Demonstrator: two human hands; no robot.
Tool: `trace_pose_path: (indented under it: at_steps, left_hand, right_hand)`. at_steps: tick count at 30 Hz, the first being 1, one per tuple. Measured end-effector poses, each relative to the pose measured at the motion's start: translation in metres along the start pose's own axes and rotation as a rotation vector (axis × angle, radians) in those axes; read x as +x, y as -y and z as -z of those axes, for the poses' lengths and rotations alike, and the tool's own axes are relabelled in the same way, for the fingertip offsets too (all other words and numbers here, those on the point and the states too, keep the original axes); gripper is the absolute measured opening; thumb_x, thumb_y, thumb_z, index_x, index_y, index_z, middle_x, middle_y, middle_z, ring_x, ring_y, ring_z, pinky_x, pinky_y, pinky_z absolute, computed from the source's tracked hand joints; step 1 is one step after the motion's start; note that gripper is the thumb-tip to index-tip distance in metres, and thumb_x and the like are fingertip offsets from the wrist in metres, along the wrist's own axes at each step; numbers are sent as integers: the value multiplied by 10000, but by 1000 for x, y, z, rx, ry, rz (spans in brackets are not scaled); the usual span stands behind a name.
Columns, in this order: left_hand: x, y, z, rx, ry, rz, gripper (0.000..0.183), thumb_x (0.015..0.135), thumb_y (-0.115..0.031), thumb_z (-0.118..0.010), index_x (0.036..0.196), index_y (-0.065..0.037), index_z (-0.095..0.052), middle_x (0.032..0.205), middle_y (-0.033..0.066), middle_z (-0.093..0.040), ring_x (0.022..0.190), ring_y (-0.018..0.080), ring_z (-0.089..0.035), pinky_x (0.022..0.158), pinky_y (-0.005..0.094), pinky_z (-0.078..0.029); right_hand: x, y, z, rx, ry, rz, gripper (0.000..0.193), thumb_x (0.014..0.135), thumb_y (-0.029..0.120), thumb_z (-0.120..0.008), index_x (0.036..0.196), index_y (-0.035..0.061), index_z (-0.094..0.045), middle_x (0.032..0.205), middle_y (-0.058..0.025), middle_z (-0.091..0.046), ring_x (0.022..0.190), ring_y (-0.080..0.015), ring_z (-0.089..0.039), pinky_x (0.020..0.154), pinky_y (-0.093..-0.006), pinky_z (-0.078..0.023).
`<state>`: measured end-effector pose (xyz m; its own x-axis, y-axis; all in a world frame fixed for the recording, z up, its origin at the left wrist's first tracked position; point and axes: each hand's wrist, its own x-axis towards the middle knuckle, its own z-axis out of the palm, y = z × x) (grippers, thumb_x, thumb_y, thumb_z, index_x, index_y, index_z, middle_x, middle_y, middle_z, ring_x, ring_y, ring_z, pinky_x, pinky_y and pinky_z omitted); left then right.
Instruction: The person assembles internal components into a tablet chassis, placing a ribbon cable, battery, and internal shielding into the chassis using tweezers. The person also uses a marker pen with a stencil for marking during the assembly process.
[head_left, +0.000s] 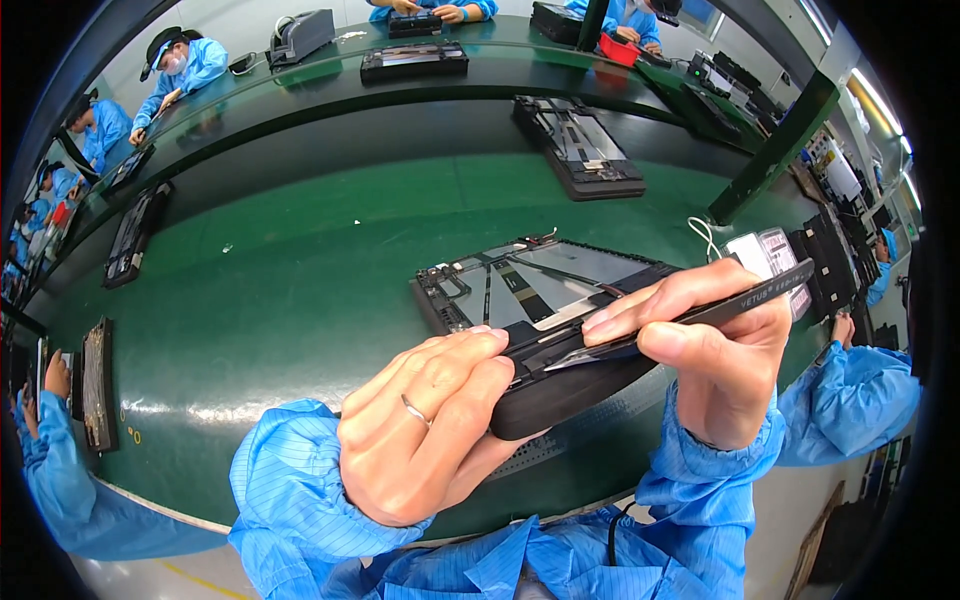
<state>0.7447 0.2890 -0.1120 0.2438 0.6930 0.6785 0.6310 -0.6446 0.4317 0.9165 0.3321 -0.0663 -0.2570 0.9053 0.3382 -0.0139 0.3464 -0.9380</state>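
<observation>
Close in front of me is a flat black electronic device (545,305), its inside bare, with grey panels, dark strips and cables showing. Its near side is a thick, rounded black edge, tilted up off the table. My left hand (430,420), a ring on one finger, is closed on that edge, thumb side on top. Black tweezers (740,303) with a pale metal tip are pinched in my right hand (715,350). The tip lies against the near edge of the device, beside my left fingertips. Whether the tip grips any small part cannot be made out.
The green table (280,300) holds a similar opened device (580,148) at the far right and another (138,235) at the left. A green post (775,150), a white cable (704,236) and clear packets (765,255) stand or lie right. Workers in blue sit around.
</observation>
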Motion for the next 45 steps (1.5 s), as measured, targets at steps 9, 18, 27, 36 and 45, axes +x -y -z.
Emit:
trace_pose_path:
  at_steps: [9, 18, 27, 36, 45]
  left_hand:
    - [7, -10, -11, -12, -3, -2, 427, 512, -70, -747, 852, 15, -502, 858, 179, -577, 791, 284, -585, 672, 321, -482]
    - [11, -18, -24, -25, -14, -24, 436, 511, -66, -747, 860, 7, -496, 858, 180, -570, 785, 294, -584, 670, 337, -486]
    - [20, -21, -39, 114, -16, -270, 297, 534, -71, -590, 825, -12, -577, 829, 215, -528, 720, 301, -578, 642, 350, -501]
    - [46, -56, -84, 123, -159, -322, 254, 582, -44, -589, 835, -37, -564, 809, 158, -557, 654, 264, -573, 548, 319, -491]
    - [37, 49, -115, 324, 207, -49, 519, 542, -141, -699, 1006, -16, -503, 969, 135, -524, 865, 289, -521, 717, 335, -444]
  right_hand:
    - [-3, 1, 15, 16, -14, 6, 107, 572, -1, -516, 664, -53, -498, 637, -237, -566, 617, -327, -589, 634, -393, -489]
    - [-6, 3, 29, 43, -36, -5, 87, 564, -20, -505, 643, -55, -499, 636, -238, -565, 616, -328, -587, 633, -395, -487]
    - [-14, -1, 57, -106, 136, 306, 168, 594, -35, -507, 759, -58, -485, 699, -241, -576, 710, -342, -577, 723, -433, -421]
    - [-28, -35, 76, -679, -271, 514, 171, 734, -63, -475, 905, -63, -480, 834, -256, -566, 673, -217, -572, 645, -316, -464]
    - [-3, -83, 181, -579, -723, 548, 204, 776, 18, -489, 936, -107, -503, 640, -170, -562, 608, -200, -562, 626, -278, -464]
